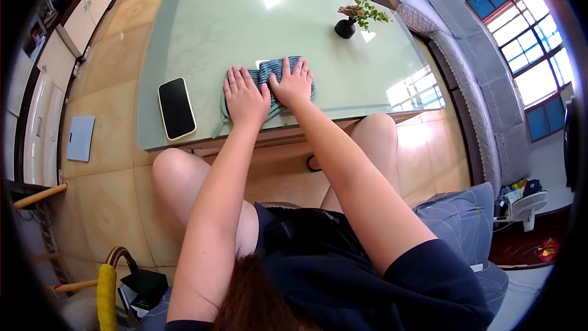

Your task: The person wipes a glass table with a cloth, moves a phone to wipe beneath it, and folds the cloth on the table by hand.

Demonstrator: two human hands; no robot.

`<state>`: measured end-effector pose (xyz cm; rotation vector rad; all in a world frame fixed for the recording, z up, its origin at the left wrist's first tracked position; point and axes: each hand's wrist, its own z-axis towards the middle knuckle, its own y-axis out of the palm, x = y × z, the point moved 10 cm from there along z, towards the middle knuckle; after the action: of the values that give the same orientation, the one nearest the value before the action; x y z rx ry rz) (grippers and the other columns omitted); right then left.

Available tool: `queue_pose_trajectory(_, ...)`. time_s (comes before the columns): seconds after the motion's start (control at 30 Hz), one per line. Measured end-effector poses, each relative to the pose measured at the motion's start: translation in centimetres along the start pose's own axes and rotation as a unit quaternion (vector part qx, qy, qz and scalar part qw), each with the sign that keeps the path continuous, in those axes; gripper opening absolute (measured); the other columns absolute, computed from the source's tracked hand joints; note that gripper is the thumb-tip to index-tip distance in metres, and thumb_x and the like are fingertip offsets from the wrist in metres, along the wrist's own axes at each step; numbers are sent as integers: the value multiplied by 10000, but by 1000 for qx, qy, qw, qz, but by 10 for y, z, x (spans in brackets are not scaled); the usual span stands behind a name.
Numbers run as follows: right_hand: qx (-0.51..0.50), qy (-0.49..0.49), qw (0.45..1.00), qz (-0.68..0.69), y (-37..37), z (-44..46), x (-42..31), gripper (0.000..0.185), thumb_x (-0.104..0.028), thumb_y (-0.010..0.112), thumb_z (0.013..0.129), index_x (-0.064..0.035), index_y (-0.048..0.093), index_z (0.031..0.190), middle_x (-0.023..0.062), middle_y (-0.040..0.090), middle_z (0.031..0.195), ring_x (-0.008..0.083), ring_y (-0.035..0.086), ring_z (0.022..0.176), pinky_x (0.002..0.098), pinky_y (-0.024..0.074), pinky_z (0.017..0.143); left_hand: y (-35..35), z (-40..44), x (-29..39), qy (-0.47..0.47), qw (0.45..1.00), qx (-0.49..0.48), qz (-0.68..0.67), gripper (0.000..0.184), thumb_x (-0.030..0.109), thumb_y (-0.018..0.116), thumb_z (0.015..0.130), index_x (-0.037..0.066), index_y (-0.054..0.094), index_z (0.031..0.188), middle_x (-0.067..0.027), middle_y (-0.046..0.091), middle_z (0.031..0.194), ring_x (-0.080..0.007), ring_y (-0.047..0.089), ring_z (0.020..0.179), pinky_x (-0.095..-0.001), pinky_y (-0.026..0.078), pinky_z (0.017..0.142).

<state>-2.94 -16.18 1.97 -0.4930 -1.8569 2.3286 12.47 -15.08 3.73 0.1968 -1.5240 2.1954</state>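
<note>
A folded teal and dark striped cloth (271, 69) lies near the front edge of the glass-topped table (214, 31). My left hand (246, 99) rests palm down on its left part, fingers stretched out. On the right part lies my right hand (292, 86), also flat, its fingers slightly spread. The two thumbs are close to each other over the cloth. Part of the cloth shows past my fingertips, and a loose end hangs out below my left hand. What lies beneath the palms is hidden.
A phone (176, 109) with a pale case lies on the table's left side. A small black vase (345, 28) with a leafy sprig stands at the back right. A grey sofa (474, 86) runs along the right. My knees are beneath the table's front edge.
</note>
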Motion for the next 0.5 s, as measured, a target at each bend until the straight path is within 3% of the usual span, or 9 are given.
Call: queue_pose_trajectory(0.5,7,-23,999,44,-6,-6,-9,785,-558,410,872,-91,282,1490,297,140,1533,415,94,1444,498,51,1165,5,1,2,56,993,-18,101,720,450,485,899,-38,349,1411,-277,331,1466,-374,268,1400,-482,196,1144)
